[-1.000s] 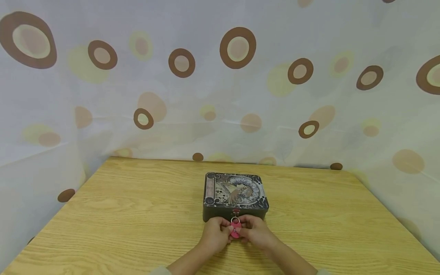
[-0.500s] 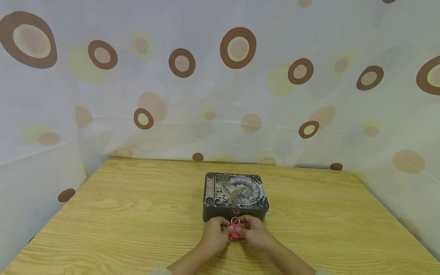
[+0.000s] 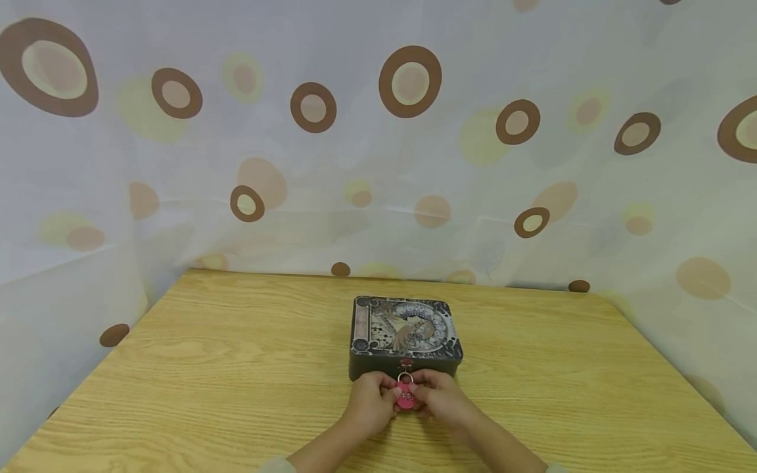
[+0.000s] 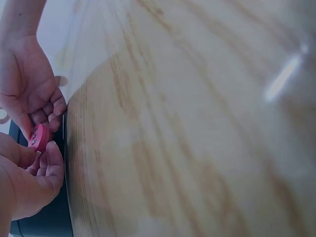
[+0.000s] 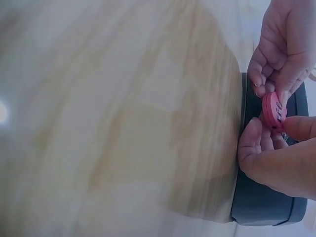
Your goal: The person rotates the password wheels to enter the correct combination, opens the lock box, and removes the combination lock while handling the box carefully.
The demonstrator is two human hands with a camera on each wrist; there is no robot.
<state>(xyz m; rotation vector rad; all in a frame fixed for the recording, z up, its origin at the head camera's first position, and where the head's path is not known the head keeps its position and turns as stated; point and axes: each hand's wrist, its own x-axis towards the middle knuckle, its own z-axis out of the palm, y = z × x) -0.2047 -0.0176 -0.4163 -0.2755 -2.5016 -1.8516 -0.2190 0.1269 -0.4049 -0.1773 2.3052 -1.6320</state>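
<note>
A pink combination padlock [image 3: 405, 396] hangs by its shackle at the red clasp [image 3: 406, 363] on the front of a dark tin box [image 3: 408, 328] with an ornate printed lid. From the left side, the left hand [image 3: 370, 402] pinches the padlock between thumb and fingers. The right hand [image 3: 445, 399] grips its other side, thumb on the face near the number dials. Both wrist views show the padlock [image 4: 39, 138] [image 5: 274, 111] held edge-on between the two hands, with fingers curled behind it. The box lid is closed.
The box stands on a light wooden table [image 3: 236, 355]. Behind and at both sides hangs a pale cloth [image 3: 367, 151] with brown, peach and yellow circles.
The right thumb has shifted slightly up and to the right on the padlock, uncovering more of the dials. The left hand and the box have stayed in place.
</note>
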